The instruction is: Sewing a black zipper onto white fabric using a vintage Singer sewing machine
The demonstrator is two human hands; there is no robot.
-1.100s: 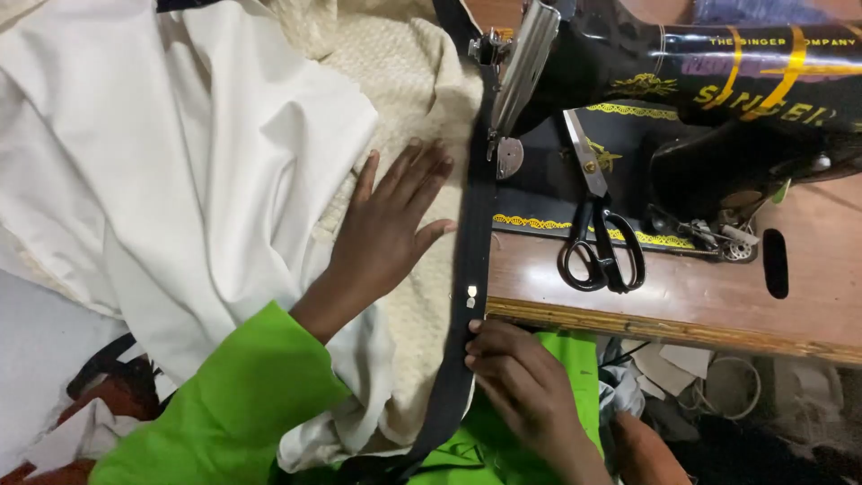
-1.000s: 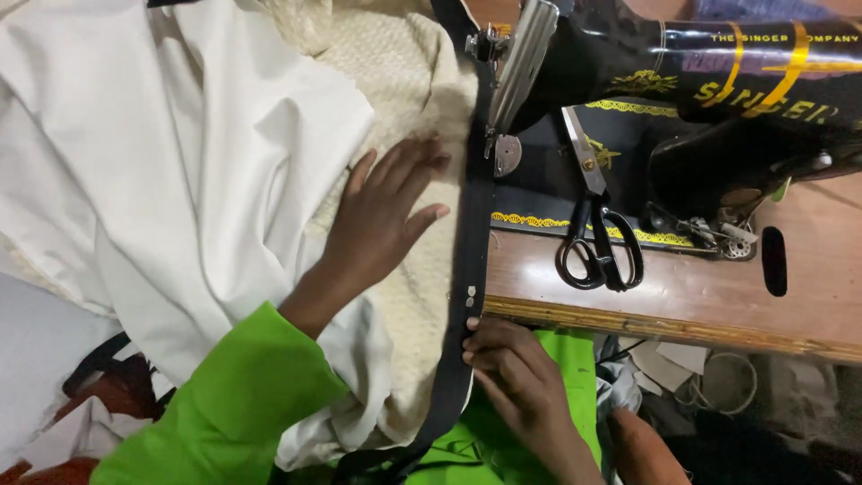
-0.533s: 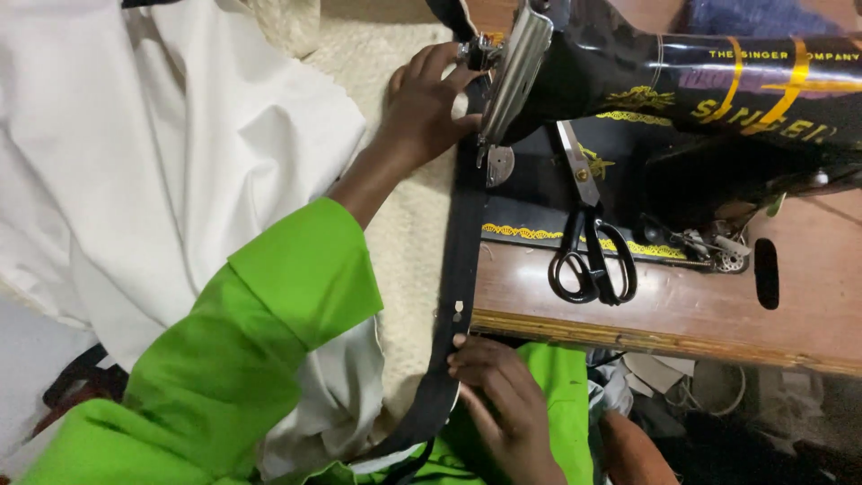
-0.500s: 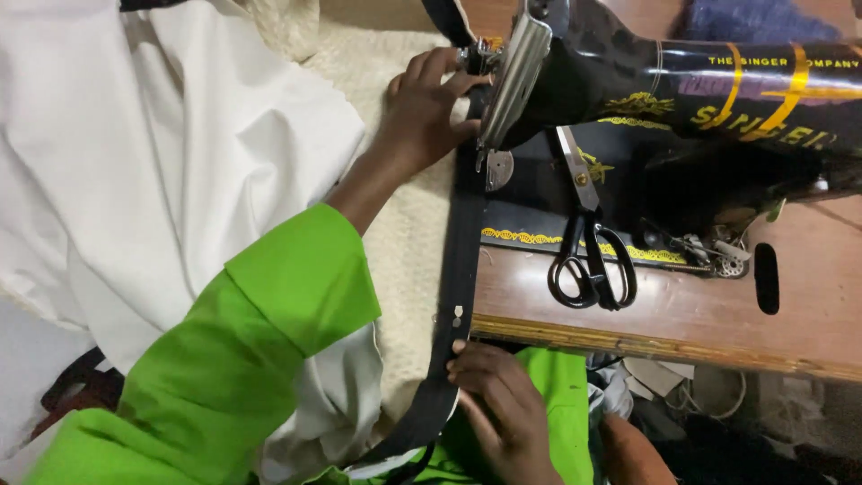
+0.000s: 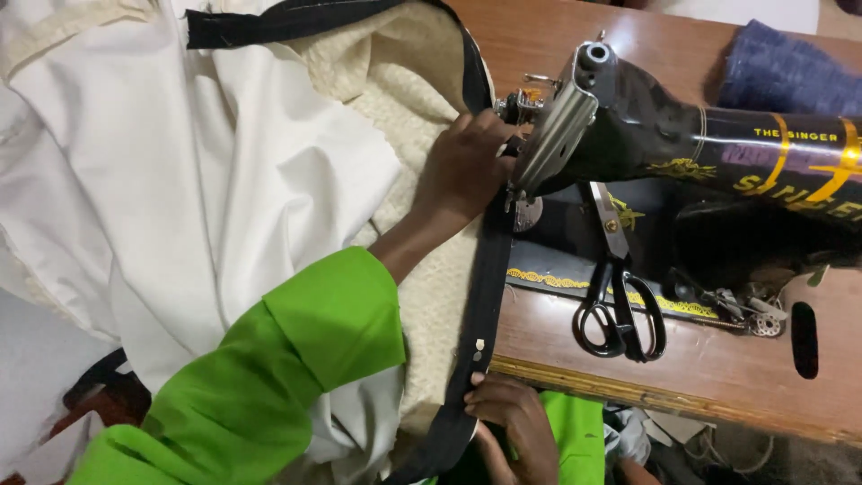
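A long black strip point(image 5: 485, 296) runs from the table's front edge up under the needle of a black sewing machine point(image 5: 682, 144). It lies along the edge of a cream textured fabric point(image 5: 422, 81). My left hand point(image 5: 462, 166), in a bright green sleeve, rests on the strip and fabric right at the presser foot. Its fingers are bent and their tips are hidden behind the machine's head. My right hand point(image 5: 512, 422) pinches the strip's lower end at the table's front edge.
A large white cloth point(image 5: 224, 180) spreads over the left side. Black-handled scissors point(image 5: 620, 305) lie on the machine's base, to the right of the strip. A blue fuzzy bundle point(image 5: 790, 81) sits behind the machine on the wooden table point(image 5: 718, 377).
My left hand has gone from lying flat on the cream fabric up to the needle area, fingers now bent. My right hand stays on the strip's lower end.
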